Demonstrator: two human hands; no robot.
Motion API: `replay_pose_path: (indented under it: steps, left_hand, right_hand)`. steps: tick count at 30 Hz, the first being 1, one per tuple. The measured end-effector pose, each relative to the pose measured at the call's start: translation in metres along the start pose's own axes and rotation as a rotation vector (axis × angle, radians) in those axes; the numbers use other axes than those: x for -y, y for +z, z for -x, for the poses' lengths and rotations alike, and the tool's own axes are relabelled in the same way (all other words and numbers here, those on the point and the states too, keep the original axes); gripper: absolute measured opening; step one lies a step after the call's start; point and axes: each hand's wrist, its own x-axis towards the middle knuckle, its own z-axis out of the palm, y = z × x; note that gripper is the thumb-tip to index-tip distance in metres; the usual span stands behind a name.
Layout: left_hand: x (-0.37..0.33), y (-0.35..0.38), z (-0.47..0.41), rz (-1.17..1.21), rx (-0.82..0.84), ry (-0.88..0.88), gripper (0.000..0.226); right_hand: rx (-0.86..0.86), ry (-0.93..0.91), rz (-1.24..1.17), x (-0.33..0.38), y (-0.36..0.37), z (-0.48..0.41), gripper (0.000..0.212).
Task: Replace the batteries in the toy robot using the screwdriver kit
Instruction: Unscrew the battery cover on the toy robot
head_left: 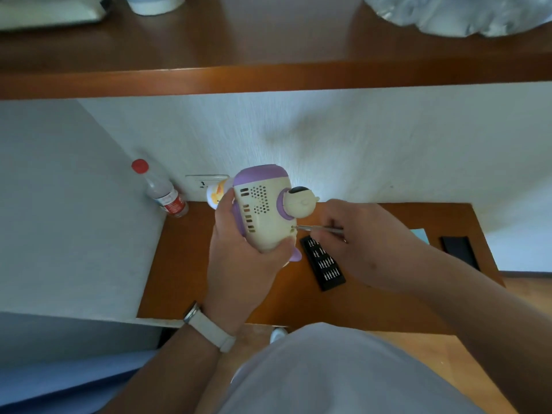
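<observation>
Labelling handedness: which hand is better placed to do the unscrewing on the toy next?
Right. The right hand pinches the screwdriver, tip at the back of the toy robot; the left hand is occupied gripping it.

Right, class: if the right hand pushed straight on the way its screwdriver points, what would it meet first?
The cream and purple plastic toy robot: the right hand aims the slim silver metal screwdriver at a small hole in its cream back. The tip seems to touch there, though depth is unclear.
</observation>
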Motion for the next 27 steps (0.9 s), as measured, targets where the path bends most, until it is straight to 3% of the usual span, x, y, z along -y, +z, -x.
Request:
replay_pose_path:
  steps: [7,11,14,27]
  left_hand:
    - [-0.009,0.007,0.006,-0.001,0.006,0.0,0.091]
    - [-0.013,0.013,0.011,0.002,0.021,-0.01,0.092]
    - [-0.016,0.017,0.014,-0.018,0.027,-0.01,0.094]
    - [-0.03,0.035,0.023,-0.039,0.042,0.048,0.094]
  right_hand:
    - [-0.037,0.033,-0.091,-0.006,-0.007,0.011,0.021]
    - [-0.057,0.053,0.006,-0.015,-0.007,0.014,0.041]
    - [-0.053,0.05,0.015,-0.022,-0.007,0.018,0.045]
    - [-0.056,-0.023,-0.157,-0.049,-0.016,0.037,0.026]
